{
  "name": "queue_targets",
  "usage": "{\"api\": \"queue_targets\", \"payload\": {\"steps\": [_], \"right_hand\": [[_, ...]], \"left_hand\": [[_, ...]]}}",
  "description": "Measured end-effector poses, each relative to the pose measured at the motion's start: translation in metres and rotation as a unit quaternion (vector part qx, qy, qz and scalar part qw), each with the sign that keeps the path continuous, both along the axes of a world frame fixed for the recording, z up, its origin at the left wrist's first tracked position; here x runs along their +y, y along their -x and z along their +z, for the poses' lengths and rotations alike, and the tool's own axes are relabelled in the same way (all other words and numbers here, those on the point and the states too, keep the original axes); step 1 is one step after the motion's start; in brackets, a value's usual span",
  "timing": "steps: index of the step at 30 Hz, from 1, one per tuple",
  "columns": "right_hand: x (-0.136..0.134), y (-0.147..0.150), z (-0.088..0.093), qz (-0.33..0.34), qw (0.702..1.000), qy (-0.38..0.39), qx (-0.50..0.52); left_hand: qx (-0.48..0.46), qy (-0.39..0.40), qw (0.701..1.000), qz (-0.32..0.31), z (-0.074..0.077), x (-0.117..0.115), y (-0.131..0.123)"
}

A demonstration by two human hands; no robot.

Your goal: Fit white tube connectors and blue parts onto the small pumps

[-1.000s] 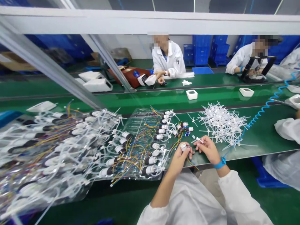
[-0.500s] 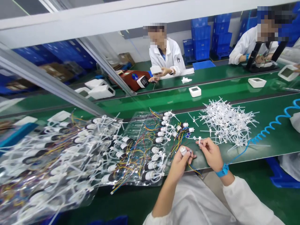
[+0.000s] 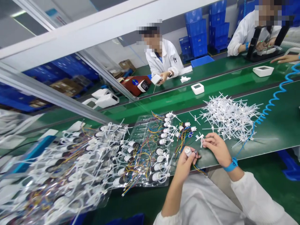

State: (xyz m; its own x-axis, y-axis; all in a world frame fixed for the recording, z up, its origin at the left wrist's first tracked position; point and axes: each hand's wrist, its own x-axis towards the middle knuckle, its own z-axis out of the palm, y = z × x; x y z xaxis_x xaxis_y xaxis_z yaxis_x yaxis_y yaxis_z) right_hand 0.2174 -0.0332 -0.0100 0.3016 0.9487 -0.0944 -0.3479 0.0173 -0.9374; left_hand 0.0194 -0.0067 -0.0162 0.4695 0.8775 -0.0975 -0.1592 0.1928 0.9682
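Observation:
My left hand (image 3: 185, 164) is closed around a small white-capped cylindrical motor (image 3: 187, 152), probably a mini pump, held near the table's front edge. Coloured wires (image 3: 199, 169) trail below that hand. To its right, my right hand (image 3: 219, 150) pinches a white tube connector (image 3: 200, 139) with thin translucent arms between thumb and fingers. The connector and the motor are apart. Beyond my hands lie several loose motors (image 3: 180, 130) with wires and blue parts. A heap of white tube connectors (image 3: 231, 115) lies to the right.
Rows of motors with tubes and wires (image 3: 161, 142) lie on clear plastic at left. A blue coiled cord (image 3: 272, 104) runs to my right wrist strap (image 3: 231, 165). White devices (image 3: 197, 88) stand on the green belt. Two co-workers (image 3: 164, 56) sit across; another person's hand (image 3: 284, 58) reaches in at right.
The view has shifted a little. My right hand still pinches the connector, now turned slightly; my left hand keeps the motor. The co-worker opposite has lowered a white device.

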Motion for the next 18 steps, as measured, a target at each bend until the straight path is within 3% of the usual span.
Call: {"api": "queue_targets", "payload": {"steps": [5,12,18], "right_hand": [[0.000,-0.002,0.002,0.014,1.000,-0.002,-0.005],[0.001,-0.003,0.006,0.033,0.999,-0.004,-0.011],[-0.005,-0.008,0.014,0.043,0.997,-0.013,-0.065]], "left_hand": [[-0.018,0.033,0.999,-0.012,0.003,0.002,0.000],[-0.002,0.070,0.995,-0.078,0.015,0.003,-0.012],[-0.016,0.114,0.984,-0.134,0.017,0.005,-0.016]]}}
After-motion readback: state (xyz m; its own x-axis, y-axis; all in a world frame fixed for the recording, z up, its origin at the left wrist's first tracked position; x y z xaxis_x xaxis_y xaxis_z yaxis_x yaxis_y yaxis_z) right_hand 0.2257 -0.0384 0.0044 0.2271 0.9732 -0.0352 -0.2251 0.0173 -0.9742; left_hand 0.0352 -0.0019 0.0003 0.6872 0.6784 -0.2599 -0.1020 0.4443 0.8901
